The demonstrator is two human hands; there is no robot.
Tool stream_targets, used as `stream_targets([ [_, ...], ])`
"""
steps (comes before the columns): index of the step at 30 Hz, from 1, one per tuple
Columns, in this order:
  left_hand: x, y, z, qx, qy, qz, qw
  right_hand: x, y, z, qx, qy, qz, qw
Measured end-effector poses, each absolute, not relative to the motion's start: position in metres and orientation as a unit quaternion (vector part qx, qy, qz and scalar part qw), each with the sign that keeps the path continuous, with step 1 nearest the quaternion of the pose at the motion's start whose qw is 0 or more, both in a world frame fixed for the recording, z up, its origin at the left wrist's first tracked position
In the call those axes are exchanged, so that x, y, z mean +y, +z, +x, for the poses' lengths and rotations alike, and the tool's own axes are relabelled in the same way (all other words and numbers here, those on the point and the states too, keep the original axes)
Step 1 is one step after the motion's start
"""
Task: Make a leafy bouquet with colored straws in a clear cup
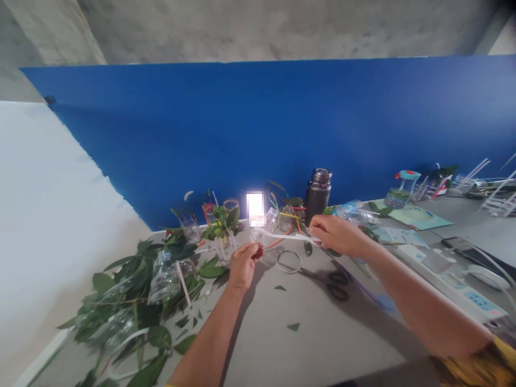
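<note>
My right hand (334, 234) pinches one end of a thin white strip (288, 236). The strip runs leftward, nearly level, toward a glassy clear plastic piece (264, 235) under a blurred bright patch. Just below that piece, my left hand (244, 263) has its fingertips pressed together; what lies between them is hidden. On the table beneath the strip is a silvery ring (288, 262). Dark-handled scissors (330, 282) lie to the right of the ring, below my right hand.
Leafy cuttings (137, 285) and clear plastic bottles (163, 279) crowd the left side. A dark thermos (318, 196) stands by the blue wall (250, 129). To the right are a white power strip (463, 293), a phone (463, 247) and a green paper (423, 215).
</note>
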State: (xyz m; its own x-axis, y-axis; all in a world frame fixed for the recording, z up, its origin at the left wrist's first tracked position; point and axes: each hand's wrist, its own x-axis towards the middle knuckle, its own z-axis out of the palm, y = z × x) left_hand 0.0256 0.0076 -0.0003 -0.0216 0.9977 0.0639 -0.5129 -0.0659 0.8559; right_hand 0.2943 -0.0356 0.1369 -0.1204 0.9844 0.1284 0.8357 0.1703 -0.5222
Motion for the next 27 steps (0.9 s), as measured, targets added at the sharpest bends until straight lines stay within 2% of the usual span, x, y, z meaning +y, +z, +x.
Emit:
stream_targets([
  [6, 0.005, -0.005, 0.030, 0.388, 0.611, 0.426, 0.543, -0.043, 0.158, 0.280, -0.690, 0.314, -0.481, 0.439],
  [13, 0.004, -0.004, 0.028, 0.405, 0.587, 0.476, 0.514, -0.034, 0.188, 0.273, -0.647, 0.309, -0.404, 0.568],
  [20, 0.004, -0.003, 0.028, 0.412, 0.578, 0.489, 0.507, -0.034, 0.201, 0.276, -0.626, 0.261, -0.389, 0.623],
  [27, 0.006, -0.002, 0.028, 0.334, 0.614, 0.366, 0.614, -0.055, 0.204, 0.279, -0.634, 0.207, -0.413, 0.620],
])
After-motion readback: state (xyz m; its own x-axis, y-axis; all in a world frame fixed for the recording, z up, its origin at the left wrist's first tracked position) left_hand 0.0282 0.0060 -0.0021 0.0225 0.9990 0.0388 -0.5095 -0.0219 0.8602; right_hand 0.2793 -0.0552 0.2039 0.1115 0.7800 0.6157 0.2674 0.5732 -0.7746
